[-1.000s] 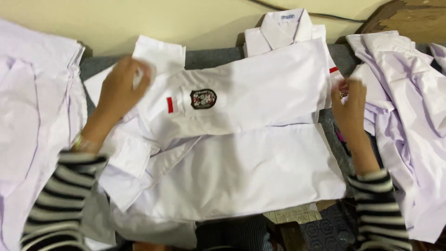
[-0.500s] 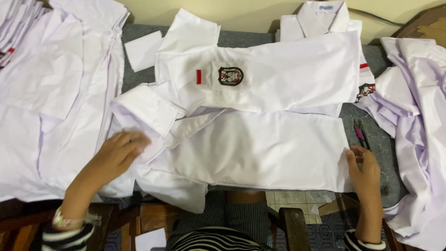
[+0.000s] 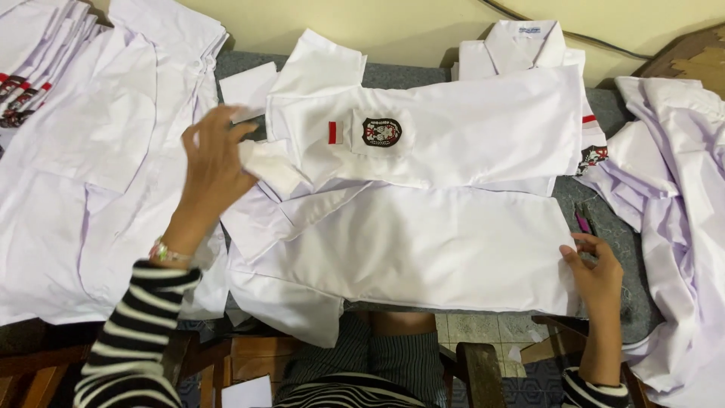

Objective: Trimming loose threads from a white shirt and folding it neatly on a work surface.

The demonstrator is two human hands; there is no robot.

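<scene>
The fingers [image 3: 226, 132] of the left hand [image 3: 211, 170] are closed on a folded sleeve [image 3: 264, 162] of the white shirt [image 3: 408, 242], with the thumb and the fingertips pinched on the cloth. The fingers [image 3: 578, 245] of the right hand [image 3: 596, 276] are kept slightly apart and are laid on the right edge of the same shirt, near its lower corner; nothing is gripped there. The shirt is spread across the middle of the grey bench [image 3: 612, 227], half folded, with a badge [image 3: 381, 131] and a small red mark [image 3: 335, 132] on the upper folded part. A pink pen [image 3: 584, 222] is seen just beside the right hand. Other white shirts [image 3: 91, 174] are laid to the left, and a crumpled pile [image 3: 680, 196] to the right.
</scene>
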